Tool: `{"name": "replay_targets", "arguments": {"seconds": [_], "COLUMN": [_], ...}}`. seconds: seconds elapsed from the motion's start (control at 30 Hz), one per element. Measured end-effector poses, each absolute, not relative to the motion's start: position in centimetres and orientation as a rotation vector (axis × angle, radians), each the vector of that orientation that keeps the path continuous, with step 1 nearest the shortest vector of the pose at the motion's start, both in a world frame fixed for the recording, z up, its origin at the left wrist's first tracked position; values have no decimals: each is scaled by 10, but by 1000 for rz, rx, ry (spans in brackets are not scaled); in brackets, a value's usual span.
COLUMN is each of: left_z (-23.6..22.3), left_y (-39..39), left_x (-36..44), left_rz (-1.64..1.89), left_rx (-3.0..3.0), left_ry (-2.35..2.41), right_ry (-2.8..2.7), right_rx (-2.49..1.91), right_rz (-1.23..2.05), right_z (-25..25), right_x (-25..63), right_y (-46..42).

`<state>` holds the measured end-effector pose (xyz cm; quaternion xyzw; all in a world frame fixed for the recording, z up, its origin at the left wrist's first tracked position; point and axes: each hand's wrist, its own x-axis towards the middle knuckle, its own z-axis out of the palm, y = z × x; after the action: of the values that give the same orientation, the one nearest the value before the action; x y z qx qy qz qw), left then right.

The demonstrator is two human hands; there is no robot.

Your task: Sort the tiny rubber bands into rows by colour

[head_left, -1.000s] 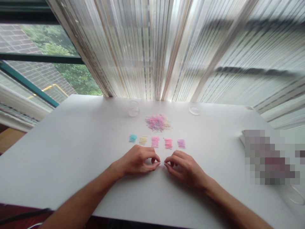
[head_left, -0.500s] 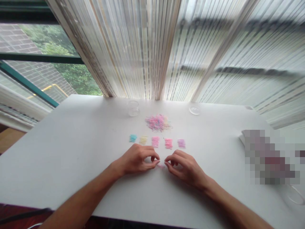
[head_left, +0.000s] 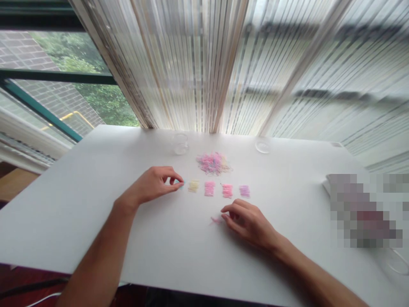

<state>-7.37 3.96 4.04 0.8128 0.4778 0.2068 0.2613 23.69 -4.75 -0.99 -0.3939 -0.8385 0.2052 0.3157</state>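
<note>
My left hand (head_left: 159,183) has its thumb and forefinger pinched together over the small blue bunch (head_left: 182,184), which it mostly covers. What sits between those fingertips is too small to make out. To the right, my right hand (head_left: 247,219) rests on the table with thumb and forefinger slightly apart, no item visible between them. Beside its fingertips lie a few thin pink strands (head_left: 215,220), perhaps little elastic bands. A row of sorted bunches runs across the middle: yellow (head_left: 193,186), light pink (head_left: 209,188), coral pink (head_left: 227,190) and purple (head_left: 245,191).
Behind the row is a mixed heap of thin pastel loops (head_left: 213,163). A clear round container (head_left: 181,145) and a clear lid (head_left: 263,146) stand near the back edge of the white table (head_left: 79,204). A pixelated object (head_left: 361,213) lies at the right.
My left hand has left the middle and moved left and away from me to the blue bunch. The right hand stays about where it was, its fingertips now parted. The view has shifted slightly.
</note>
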Motion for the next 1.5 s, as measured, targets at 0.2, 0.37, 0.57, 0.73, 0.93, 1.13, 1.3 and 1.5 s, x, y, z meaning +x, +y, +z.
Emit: {"name": "replay_targets", "arguments": {"seconds": [0.2,0.37,0.57,0.73,0.93,1.13,1.3,1.5], "left_z": [43,42,40,37,39,40,39,39], "left_y": [47,45,45,46,44,45,44,45], "left_x": [-103,-99,-98,-98,-96,-94,-94,-94], "left_rz": [398,248,226,240,219,203,206,199], "left_rx": [2040,1986,1983,1980,1992,2004,2012,2031], "left_ry": [1519,1531,1497,1489,1509,1500,1510,1515], "right_ry": [-2227,-2240,-2256,-2266,-2285,-2296,-2296,-2300], "right_rx": [-1060,-1076,-1071,-1053,-1048,-1049,-1044,-1055], "right_rz": [592,605,609,588,593,581,577,590], "right_z": [-12,-11,-9,-8,-8,-9,-9,-10], "right_x": [236,236,236,236,237,238,237,238], "right_y": [-48,-47,-47,-48,-47,-47,-47,-47]}}
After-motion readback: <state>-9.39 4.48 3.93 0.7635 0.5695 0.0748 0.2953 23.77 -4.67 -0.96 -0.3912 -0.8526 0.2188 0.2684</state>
